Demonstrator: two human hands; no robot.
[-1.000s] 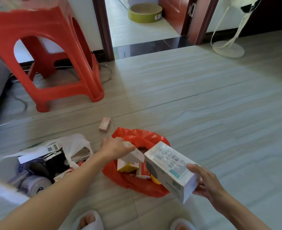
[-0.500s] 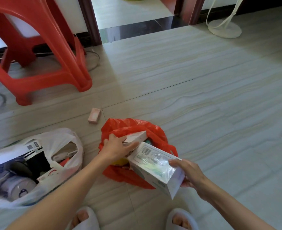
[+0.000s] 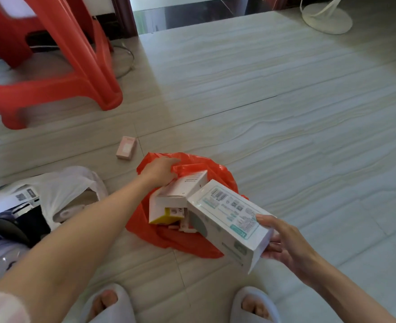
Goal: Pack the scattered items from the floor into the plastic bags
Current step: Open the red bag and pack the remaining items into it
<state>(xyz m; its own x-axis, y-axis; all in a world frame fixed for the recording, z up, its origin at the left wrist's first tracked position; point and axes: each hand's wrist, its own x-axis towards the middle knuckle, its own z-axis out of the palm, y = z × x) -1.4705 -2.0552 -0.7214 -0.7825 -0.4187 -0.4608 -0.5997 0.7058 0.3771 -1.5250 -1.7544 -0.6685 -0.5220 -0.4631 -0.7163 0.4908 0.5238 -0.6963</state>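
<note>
Resting white box [image 3: 229,220] in right grip [image 3: 283,243]

Pale grey wood-grain tile floor [image 3: 285,117], glossy, daylight glare near the doorway. Red plastic stool [image 3: 59,66] at upper left, cable [image 3: 124,59] looping behind it. Dark door frame [image 3: 124,15] at top. White round fan base [image 3: 327,18] at upper right.
</note>
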